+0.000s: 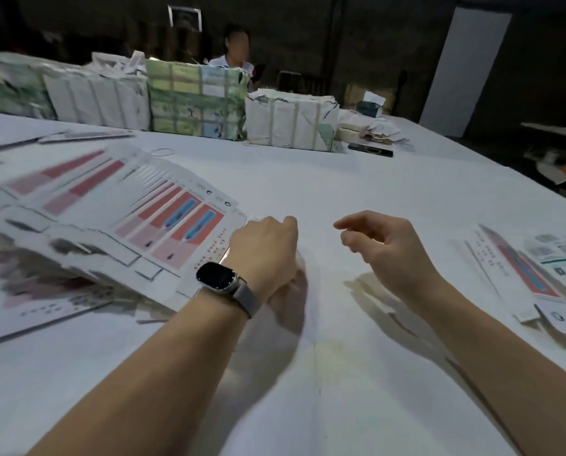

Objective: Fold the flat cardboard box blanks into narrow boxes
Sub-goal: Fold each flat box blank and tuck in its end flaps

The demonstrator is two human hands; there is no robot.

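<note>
A fanned stack of flat box blanks [117, 218], white with red and blue print, lies on the left of the white table [341, 185]. My left hand [265, 251], with a dark watch on the wrist, rests at the stack's right edge, fingers curled on the edge of the top blank. My right hand [383, 245] hovers over the bare table to the right, fingers loosely apart and holding nothing. Folded narrow boxes [538, 278] lie in a pile at the right edge.
Wrapped paper bundles [196, 100] stand in a row along the far side. A person [237, 49] sits behind them. A dark phone [370, 149] and a rubber band [163, 152] lie on the table beyond the hands. More blanks [87, 136] lie far left.
</note>
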